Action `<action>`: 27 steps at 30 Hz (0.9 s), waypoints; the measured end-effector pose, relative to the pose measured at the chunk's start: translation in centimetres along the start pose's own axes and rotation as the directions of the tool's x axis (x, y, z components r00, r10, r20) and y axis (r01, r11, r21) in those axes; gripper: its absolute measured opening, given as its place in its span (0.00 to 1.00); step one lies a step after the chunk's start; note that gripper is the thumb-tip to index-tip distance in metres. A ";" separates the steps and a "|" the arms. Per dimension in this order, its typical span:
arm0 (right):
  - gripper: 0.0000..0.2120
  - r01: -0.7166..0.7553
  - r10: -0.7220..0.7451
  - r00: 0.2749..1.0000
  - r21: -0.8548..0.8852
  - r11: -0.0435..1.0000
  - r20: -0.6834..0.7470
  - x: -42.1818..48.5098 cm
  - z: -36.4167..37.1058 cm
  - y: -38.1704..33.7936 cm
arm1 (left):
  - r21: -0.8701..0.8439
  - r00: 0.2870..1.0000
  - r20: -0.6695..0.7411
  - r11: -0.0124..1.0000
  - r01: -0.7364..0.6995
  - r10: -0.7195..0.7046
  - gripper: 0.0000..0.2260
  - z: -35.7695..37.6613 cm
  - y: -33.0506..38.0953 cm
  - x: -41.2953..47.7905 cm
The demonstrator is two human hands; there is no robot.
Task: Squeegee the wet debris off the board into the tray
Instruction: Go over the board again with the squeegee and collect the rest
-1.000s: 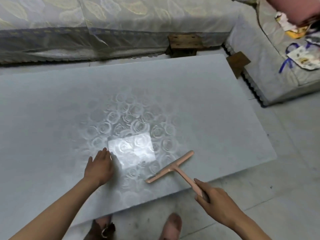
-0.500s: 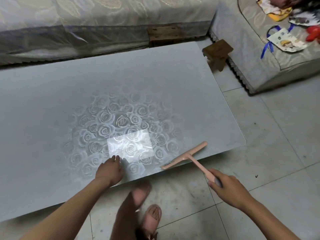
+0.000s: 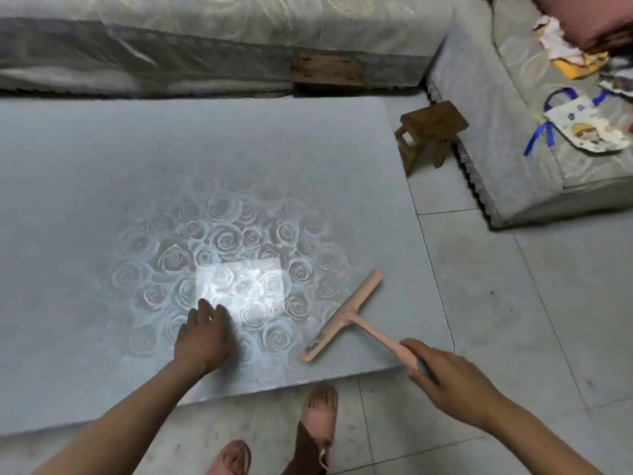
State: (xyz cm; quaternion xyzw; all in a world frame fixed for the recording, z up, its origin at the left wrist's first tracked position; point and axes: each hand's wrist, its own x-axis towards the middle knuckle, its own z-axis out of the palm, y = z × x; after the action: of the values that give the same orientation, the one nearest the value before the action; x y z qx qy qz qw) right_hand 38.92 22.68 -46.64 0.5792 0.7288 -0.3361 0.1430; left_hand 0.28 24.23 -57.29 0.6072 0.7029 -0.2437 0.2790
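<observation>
Your right hand (image 3: 452,382) has its fingers curled round the squeegee (image 3: 346,315) handle. The blade lies diagonally on the board (image 3: 102,166) by its near right corner, handle trailing off the board's near edge. Left hand (image 3: 205,334) lies flat on the board, and no tray in sight.

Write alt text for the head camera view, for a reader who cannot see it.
A right hand grips the handle of a pink squeegee, its blade on a grey rose-patterned board near the front right corner. The left hand rests flat on the board. A small wooden stool stands on the tiled floor beyond.
</observation>
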 end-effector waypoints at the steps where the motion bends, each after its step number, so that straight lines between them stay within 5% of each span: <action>1: 0.16 0.004 -0.004 1.000 -0.052 0.999 0.011 0.2 -0.9 0.8 | -0.022 1.000 -0.006 1.000 0.007 -0.007 0.25 -0.4 0.3 0.0; 9: 0.20 0.090 -0.059 0.989 -0.234 0.968 0.137 1.9 -4.9 11.8 | -0.066 0.996 0.029 0.994 0.085 -0.083 0.19 0.5 1.8 1.2; 14: 0.22 0.230 -0.206 0.971 -0.242 0.943 0.119 8.4 -1.7 8.0 | -0.078 0.998 -0.001 0.995 0.067 -0.067 0.20 1.2 1.0 1.5; 19: 0.22 0.249 -0.229 0.966 -0.180 0.952 0.124 11.8 0.8 2.0 | -0.342 0.996 -0.025 0.937 0.074 -0.088 0.25 2.1 0.1 0.4; 25: 0.19 0.210 -0.213 0.976 -0.054 0.976 -0.056 7.0 -6.3 6.6 | -0.415 0.949 -0.121 0.883 0.218 -0.291 0.29 1.8 -0.9 -1.5; 27: 0.20 0.199 -0.210 0.976 -0.173 0.964 -0.049 6.8 -7.9 8.2 | -0.414 0.930 -0.115 0.868 0.275 -0.349 0.27 1.9 -1.2 -1.6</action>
State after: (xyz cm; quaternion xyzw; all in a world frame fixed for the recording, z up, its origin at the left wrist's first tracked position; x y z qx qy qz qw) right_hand 46.04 33.79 -47.59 0.4976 0.8148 -0.2671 0.1312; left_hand -0.52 21.63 -57.60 0.4372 0.8492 -0.0828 0.2844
